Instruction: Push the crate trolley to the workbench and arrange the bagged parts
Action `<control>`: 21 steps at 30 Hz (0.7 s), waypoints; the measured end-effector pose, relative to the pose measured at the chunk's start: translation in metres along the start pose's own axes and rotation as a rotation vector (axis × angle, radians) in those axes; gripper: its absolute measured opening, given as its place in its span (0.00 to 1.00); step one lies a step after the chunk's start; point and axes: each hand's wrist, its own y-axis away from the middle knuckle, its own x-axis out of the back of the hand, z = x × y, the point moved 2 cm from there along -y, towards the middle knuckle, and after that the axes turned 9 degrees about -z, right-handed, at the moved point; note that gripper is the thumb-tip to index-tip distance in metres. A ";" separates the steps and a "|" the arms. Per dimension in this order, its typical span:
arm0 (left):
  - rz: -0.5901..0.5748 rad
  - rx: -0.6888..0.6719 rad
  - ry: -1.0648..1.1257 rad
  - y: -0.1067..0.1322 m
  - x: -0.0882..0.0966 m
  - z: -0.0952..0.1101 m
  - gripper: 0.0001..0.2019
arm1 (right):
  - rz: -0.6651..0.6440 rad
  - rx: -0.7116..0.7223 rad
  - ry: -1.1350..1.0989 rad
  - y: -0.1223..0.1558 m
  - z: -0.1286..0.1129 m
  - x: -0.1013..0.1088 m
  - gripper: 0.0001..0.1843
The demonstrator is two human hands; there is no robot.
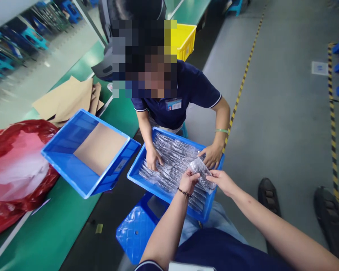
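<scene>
Both my hands grip one clear bubble-wrap pouch [201,174] over a blue crate [169,192]. My left hand [188,181], with a beaded bracelet at the wrist, pinches its near left edge. On its right end, my right hand [222,181] closes thumb and fingers. What lies inside the pouch is too unclear to name. Rows of similar bubble-wrap pouches [169,156] fill the crate below. Facing me, a co-worker reaches in: one hand [154,157] touches the pouches at the left, the other hand [211,155] rests near the crate's far right side.
A second blue crate [86,192] with cardboard inside sits tilted on the green table [42,237]. Beside it are a red plastic bag [22,165] and flat cardboard sheets [70,99]. A blue stool [137,229] stands below. Behind the co-worker is a yellow bin [186,41].
</scene>
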 end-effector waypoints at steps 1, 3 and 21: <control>0.003 0.003 -0.007 -0.001 -0.002 0.000 0.20 | 0.001 -0.002 -0.013 0.001 0.000 0.002 0.23; 0.010 -0.005 -0.027 -0.004 -0.005 0.000 0.20 | -0.005 -0.012 -0.024 0.003 -0.001 0.006 0.23; -0.020 -0.034 -0.158 -0.012 -0.025 -0.034 0.22 | 0.012 -0.049 0.533 0.013 -0.005 0.033 0.10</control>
